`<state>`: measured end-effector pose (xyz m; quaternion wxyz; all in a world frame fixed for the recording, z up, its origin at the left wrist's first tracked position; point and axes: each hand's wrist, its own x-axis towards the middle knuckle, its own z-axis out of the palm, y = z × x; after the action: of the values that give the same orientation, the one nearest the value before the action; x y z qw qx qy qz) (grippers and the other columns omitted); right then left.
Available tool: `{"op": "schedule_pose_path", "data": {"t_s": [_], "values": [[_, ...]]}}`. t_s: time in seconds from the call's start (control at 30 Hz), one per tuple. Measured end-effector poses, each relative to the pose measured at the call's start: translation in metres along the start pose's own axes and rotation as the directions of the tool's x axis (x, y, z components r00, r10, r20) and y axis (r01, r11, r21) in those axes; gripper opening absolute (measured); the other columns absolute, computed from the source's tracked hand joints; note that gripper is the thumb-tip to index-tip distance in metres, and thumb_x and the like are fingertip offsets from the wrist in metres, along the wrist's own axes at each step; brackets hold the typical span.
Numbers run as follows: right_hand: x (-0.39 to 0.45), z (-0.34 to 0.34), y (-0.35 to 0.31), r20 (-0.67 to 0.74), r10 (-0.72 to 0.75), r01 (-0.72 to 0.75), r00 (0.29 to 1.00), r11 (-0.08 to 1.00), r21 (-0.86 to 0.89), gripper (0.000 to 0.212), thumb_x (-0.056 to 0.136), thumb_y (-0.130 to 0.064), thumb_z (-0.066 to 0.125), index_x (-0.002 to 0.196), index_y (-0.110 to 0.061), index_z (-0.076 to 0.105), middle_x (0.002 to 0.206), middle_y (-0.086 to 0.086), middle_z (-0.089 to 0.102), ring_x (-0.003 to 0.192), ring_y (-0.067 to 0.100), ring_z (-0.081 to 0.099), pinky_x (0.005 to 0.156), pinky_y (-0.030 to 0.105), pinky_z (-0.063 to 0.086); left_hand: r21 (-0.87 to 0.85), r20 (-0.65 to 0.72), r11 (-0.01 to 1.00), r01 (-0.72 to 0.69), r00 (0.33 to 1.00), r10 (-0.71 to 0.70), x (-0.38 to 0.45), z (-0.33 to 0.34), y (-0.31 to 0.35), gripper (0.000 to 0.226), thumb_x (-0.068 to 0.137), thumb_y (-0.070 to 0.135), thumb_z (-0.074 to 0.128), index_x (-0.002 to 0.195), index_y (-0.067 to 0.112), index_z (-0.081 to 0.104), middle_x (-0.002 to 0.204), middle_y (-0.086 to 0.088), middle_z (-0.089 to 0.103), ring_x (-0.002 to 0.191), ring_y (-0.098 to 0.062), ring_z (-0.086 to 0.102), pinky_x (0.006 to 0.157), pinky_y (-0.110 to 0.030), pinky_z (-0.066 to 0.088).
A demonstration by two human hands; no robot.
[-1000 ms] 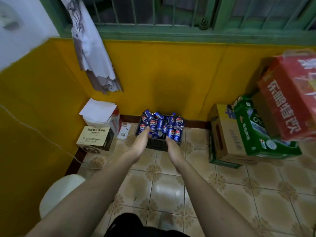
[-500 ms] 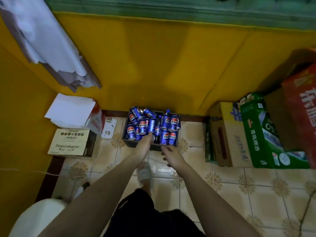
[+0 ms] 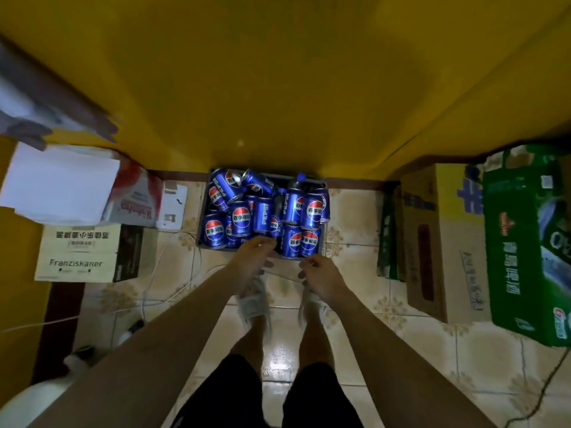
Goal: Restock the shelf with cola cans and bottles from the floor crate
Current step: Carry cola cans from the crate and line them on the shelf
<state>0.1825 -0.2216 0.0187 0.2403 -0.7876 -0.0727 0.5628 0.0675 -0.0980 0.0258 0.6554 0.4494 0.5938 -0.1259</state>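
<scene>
A dark crate sits on the tiled floor against the yellow wall, piled with several blue cola cans and at least one blue-capped bottle. My left hand hangs at the crate's near edge, fingers loosely apart, just short of the front cans. To its right, my right hand hovers a little nearer to me, fingers curled but empty. Neither hand holds anything. No shelf is in view.
A Franziskaner carton and a paper-topped box stand left of the crate. Brown and green cartons stand to the right. White cables trail over the floor. My feet are just before the crate.
The view has tilted down and come closer to the crate; the window is out of frame. Both hands have stayed at the crate's near edge, the right one drawn slightly back.
</scene>
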Motion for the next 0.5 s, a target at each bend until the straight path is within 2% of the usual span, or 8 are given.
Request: {"op": "schedule_pose_path", "data": {"t_s": [0.13, 0.2, 0.27, 0.33, 0.4, 0.43, 0.5], "values": [[0.073, -0.021, 0.021, 0.084, 0.089, -0.079, 0.992, 0.99, -0.116, 0.015, 0.098, -0.014, 0.052, 0.092, -0.008, 0.064, 0.082, 0.009, 0.065, 0.072, 0.02, 0.06, 0.061, 0.025, 0.046, -0.033, 0.021, 0.995, 0.09, 0.996, -0.09, 0.069, 0.017, -0.006, 0.025, 0.102, 0.03, 0.054, 0.119, 0.013, 0.06, 0.092, 0.0, 0.068, 0.081, -0.018, 0.061, 0.072, -0.03, 0.045], [0.108, -0.031, 0.031, 0.112, 0.124, -0.105, 0.986, 0.981, -0.161, 0.016, 0.095, -0.014, 0.052, 0.096, -0.007, 0.066, 0.084, 0.009, 0.066, 0.076, 0.024, 0.063, 0.067, 0.031, 0.05, 0.004, 0.034, 0.993, 0.114, 0.993, -0.114, 0.099, 0.024, -0.011, 0.019, 0.103, 0.023, 0.052, 0.116, 0.01, 0.058, 0.094, -0.005, 0.066, 0.077, -0.016, 0.059, 0.066, -0.027, 0.045], [0.141, -0.041, 0.039, 0.129, 0.12, -0.086, 0.984, 0.966, -0.243, 0.012, 0.096, -0.021, 0.055, 0.094, -0.014, 0.064, 0.089, 0.006, 0.065, 0.086, 0.025, 0.064, 0.072, 0.033, 0.049, 0.061, 0.028, 0.993, 0.105, 0.994, -0.107, 0.133, 0.031, -0.01, 0.008, 0.103, 0.014, 0.051, 0.103, 0.01, 0.058, 0.088, -0.008, 0.061, 0.072, -0.015, 0.055, 0.058, -0.022, 0.045], [0.173, -0.048, 0.043, 0.08, 0.059, -0.037, 0.995, 0.966, -0.256, 0.008, 0.097, -0.028, 0.058, 0.096, -0.021, 0.055, 0.092, 0.002, 0.063, 0.092, 0.026, 0.064, 0.076, 0.033, 0.05, 0.149, -0.056, 0.987, 0.062, 0.997, -0.054, 0.175, 0.035, -0.008, 0.007, 0.098, 0.011, 0.058, 0.106, 0.012, 0.059, 0.081, -0.007, 0.056, 0.067, -0.018, 0.052, 0.056, -0.026, 0.044], [0.204, -0.05, 0.041, 0.001, -0.003, 0.003, 1.0, 0.987, -0.162, 0.026, 0.096, -0.033, 0.062, 0.109, -0.025, 0.041, 0.101, 0.0, 0.061, 0.096, 0.026, 0.064, 0.081, 0.036, 0.05, 0.267, -0.109, 0.963, -0.021, 0.993, 0.052, 0.216, 0.039, -0.003, 0.045, 0.091, 0.012, 0.068, 0.133, 0.015, 0.051, 0.094, -0.007, 0.058, 0.078, -0.023, 0.057, 0.067, -0.032, 0.046], [0.218, -0.049, 0.036, -0.036, -0.024, 0.02, 0.999, 0.995, -0.096, 0.037, 0.094, -0.035, 0.065, 0.115, -0.027, 0.036, 0.106, 0.0, 0.061, 0.096, 0.025, 0.064, 0.082, 0.036, 0.05, 0.326, -0.1, 0.943, -0.073, 0.989, 0.111, 0.232, 0.043, 0.001, 0.067, 0.087, 0.012, 0.073, 0.145, 0.019, 0.041, 0.11, -0.007, 0.058, 0.092, -0.026, 0.059, 0.075, -0.035, 0.048], [0.246, -0.043, 0.028, -0.091, -0.076, 0.077, 0.993, 0.997, 0.004, 0.062, 0.083, -0.045, 0.073, 0.128, -0.029, 0.033, 0.118, 0.002, 0.064, 0.103, 0.027, 0.065, 0.089, 0.043, 0.054, 0.433, -0.058, 0.89, -0.142, 0.981, 0.185, 0.257, 0.055, 0.011, 0.104, 0.077, 0.012, 0.083, 0.156, 0.03, 0.018, 0.146, -0.01, 0.039, 0.124, -0.034, 0.05, 0.093, -0.043, 0.05]]}}
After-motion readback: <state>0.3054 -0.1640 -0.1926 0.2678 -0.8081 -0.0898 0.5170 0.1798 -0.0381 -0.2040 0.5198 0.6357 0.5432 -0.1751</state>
